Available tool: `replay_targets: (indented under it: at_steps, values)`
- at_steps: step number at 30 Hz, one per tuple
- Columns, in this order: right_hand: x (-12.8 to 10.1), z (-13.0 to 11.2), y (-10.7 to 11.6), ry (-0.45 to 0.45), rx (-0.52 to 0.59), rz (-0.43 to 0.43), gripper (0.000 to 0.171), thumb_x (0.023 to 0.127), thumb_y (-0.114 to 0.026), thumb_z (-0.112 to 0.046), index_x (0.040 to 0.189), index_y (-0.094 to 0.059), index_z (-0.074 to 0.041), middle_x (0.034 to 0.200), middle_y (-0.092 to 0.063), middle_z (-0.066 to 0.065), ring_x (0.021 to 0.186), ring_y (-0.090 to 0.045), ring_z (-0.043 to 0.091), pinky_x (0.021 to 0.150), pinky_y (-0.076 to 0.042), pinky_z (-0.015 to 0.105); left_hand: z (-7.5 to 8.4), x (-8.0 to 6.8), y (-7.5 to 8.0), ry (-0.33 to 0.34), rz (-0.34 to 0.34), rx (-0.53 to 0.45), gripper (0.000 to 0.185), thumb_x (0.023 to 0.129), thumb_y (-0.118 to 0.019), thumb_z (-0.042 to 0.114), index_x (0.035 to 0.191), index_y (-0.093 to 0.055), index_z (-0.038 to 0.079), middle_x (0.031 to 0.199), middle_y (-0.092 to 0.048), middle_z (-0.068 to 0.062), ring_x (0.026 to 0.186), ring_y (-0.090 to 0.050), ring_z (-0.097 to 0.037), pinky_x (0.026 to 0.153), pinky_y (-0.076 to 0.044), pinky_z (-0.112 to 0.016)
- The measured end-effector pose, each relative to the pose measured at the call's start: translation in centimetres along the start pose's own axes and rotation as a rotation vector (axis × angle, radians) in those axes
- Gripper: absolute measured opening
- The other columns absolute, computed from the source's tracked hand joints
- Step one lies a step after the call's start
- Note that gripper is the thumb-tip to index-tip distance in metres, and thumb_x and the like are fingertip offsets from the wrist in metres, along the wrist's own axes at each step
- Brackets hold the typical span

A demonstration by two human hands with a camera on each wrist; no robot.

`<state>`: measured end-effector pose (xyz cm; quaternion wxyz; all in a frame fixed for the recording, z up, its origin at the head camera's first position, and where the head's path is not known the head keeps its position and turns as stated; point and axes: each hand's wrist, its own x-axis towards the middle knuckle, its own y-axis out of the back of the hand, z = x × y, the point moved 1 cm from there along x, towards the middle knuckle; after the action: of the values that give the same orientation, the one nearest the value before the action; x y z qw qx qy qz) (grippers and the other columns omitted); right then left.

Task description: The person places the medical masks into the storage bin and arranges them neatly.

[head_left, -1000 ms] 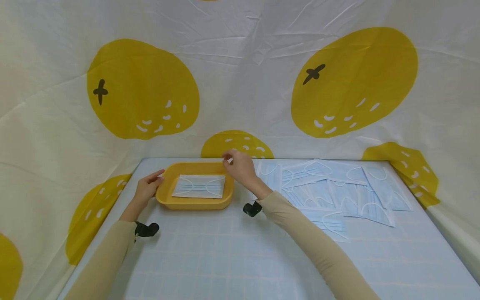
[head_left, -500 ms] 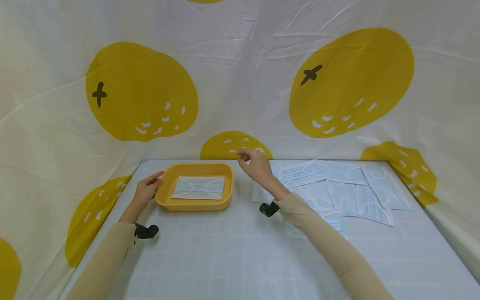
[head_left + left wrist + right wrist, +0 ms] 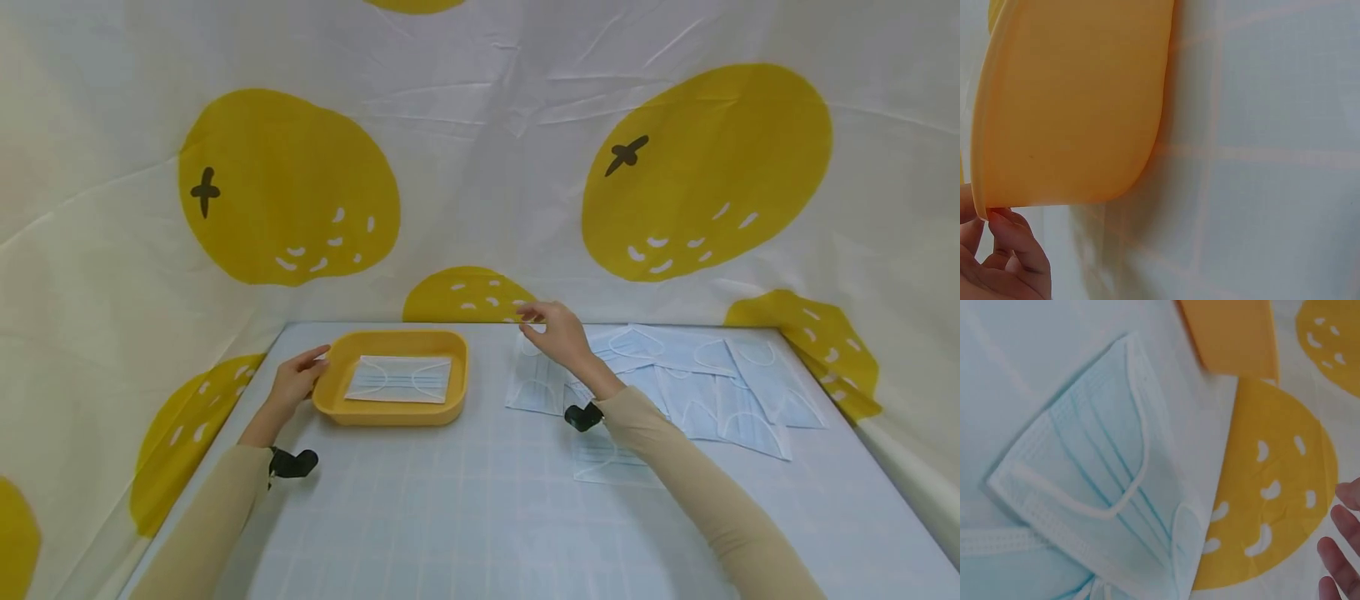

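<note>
My left hand (image 3: 291,385) pinches the left end of a yellow plastic tray (image 3: 397,416); in the left wrist view, thumb and fingers (image 3: 1019,250) lie on either side of its rim. One pleated blue face mask (image 3: 398,380) with white ear loops lies flat inside the tray. Holding nothing, my right hand (image 3: 561,337) hovers over the left end of a spread of masks, its fingers loosely bent and thumb apart. Just below that hand is the leftmost mask (image 3: 536,385), seen close up in the right wrist view as a pleated mask (image 3: 1085,456).
Several overlapping blue masks (image 3: 690,400) cover the table's back right, and another mask (image 3: 611,460) lies nearer under the right forearm. Behind the table (image 3: 420,517) hangs a white curtain (image 3: 487,192) with yellow fruit prints. A black wrist camera (image 3: 583,417) sits on the right wrist.
My right hand has moved right, from the tray's right rim to above the leftmost mask, its fingers spreading apart. My left hand stays on the tray, which has not moved.
</note>
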<state>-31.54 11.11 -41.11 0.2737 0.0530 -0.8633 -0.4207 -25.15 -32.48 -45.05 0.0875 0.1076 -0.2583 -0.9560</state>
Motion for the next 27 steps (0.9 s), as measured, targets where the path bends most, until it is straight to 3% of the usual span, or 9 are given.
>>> replay_targets:
  at_steps: [6,17,27]
  values:
    - [0.0,2.7,0.8,0.011,0.020,-0.065,0.028,0.086,-0.071,-0.012,0.113,-0.069,-0.007,0.102,-0.072,0.011,0.091,-0.064,0.027,0.085,-0.052,0.042,0.0,0.0,0.0,-0.013,-0.003,-0.008,0.046,0.102,-0.047,0.024,0.145,-0.042,0.009,0.129,-0.051,-0.023,0.066,-0.050,0.000,0.054,-0.047,-0.018]
    - [0.7,7.0,1.1,-0.075,0.175,-0.167,0.035,0.087,-0.070,-0.012,0.120,-0.063,-0.001,0.111,-0.067,0.018,0.098,-0.061,0.034,0.089,-0.051,0.048,0.1,0.1,-0.1,0.016,0.003,-0.013,0.046,0.101,-0.048,0.025,0.145,-0.043,0.010,0.126,-0.052,-0.020,0.066,-0.050,-0.004,0.053,-0.047,-0.018]
    - [1.4,8.8,0.4,-0.126,0.197,-0.245,0.037,0.083,-0.075,-0.013,0.116,-0.065,0.002,0.101,-0.068,0.019,0.090,-0.060,0.031,0.083,-0.051,0.040,0.3,0.0,0.0,0.014,-0.004,-0.017,0.046,0.101,-0.048,0.024,0.145,-0.043,0.009,0.126,-0.052,-0.021,0.068,-0.052,-0.002,0.056,-0.049,-0.018]
